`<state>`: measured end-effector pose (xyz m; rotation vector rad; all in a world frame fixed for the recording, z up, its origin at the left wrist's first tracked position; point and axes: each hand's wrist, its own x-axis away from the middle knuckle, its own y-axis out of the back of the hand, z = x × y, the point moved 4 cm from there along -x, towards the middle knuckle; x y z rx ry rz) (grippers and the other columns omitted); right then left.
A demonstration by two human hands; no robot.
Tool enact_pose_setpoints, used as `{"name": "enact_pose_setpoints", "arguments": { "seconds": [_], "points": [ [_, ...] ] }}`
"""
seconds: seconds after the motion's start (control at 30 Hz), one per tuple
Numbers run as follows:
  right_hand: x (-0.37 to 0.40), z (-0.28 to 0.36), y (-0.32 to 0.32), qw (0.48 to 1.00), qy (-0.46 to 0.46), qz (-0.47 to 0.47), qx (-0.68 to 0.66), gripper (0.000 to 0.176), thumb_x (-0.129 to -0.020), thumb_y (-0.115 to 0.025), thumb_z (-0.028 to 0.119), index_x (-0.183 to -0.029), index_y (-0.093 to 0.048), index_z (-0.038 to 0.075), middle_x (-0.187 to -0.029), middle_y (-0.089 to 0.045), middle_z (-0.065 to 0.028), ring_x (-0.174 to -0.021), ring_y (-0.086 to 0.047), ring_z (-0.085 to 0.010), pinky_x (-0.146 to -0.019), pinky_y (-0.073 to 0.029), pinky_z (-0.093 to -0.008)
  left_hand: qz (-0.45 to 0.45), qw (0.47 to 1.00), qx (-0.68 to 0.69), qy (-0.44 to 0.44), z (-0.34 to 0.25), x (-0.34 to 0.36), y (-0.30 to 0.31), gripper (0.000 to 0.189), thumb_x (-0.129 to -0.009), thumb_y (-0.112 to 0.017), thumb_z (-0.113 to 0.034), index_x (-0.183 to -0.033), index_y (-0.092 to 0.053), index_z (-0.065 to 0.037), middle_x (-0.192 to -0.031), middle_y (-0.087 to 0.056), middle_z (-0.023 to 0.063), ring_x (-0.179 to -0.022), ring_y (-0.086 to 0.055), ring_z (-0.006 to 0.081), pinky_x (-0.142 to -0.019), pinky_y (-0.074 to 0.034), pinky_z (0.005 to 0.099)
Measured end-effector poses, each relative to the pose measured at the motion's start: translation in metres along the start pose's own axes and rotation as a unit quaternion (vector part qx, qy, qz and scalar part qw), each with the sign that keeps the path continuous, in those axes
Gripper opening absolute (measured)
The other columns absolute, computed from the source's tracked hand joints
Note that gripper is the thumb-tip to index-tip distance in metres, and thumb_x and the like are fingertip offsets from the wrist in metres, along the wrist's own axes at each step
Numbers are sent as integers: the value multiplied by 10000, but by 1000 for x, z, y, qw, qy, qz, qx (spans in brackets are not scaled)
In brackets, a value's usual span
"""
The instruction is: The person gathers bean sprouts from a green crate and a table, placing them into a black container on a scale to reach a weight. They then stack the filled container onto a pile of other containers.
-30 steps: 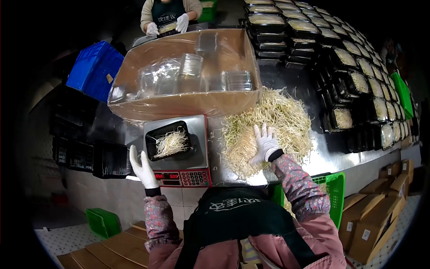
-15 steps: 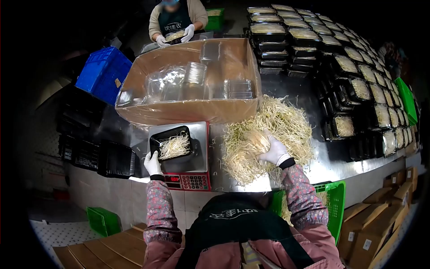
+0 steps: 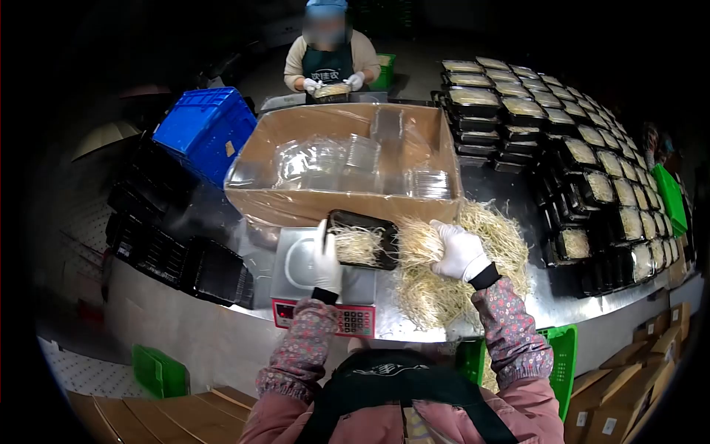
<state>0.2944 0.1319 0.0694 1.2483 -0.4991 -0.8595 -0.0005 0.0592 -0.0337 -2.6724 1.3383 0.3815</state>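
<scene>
My gloved left hand grips the left edge of a black plastic tray partly filled with bean sprouts. The tray is over the right part of a red digital scale, whose plate shows bare on the left. My gloved right hand closes around a bunch of bean sprouts, close to the tray's right side. Below and behind that hand a large heap of sprouts is spread on the metal table.
A cardboard box of clear lids stands behind the scale. Stacked filled packs line the right; black trays and a blue crate are left. Across the table a co-worker handles another tray. Green crates flank me.
My left hand has moved the tray rightward across the scale, toward the heap. My right hand has lifted a bunch of sprouts to the tray's side. The camera view has shifted.
</scene>
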Motion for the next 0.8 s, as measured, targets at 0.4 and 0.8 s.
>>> {"name": "enact_pose_setpoints", "arguments": {
  "seconds": [0.4,0.8],
  "points": [
    [-108,192,-117,976,192,9,105,543,-621,-676,154,-1134,-568,12,-875,-636,-121,-853,-632,-297,-727,-522,-421,150,983,-32,104,32,2,78,483,-1041,-421,-190,-1456,-350,47,-1431,-464,188,-1323,-429,282,-1115,-312,339],
    [-116,167,-186,965,165,77,-188,808,-638,-783,422,-1289,-469,62,-1186,-594,-196,-1049,-592,-383,-908,-475,-458,257,818,-460,-231,2,-13,79,568,-941,-516,-317,-1429,-437,-36,-1407,-511,185,-1268,-494,301,-1106,-288,474]
  ]
}}
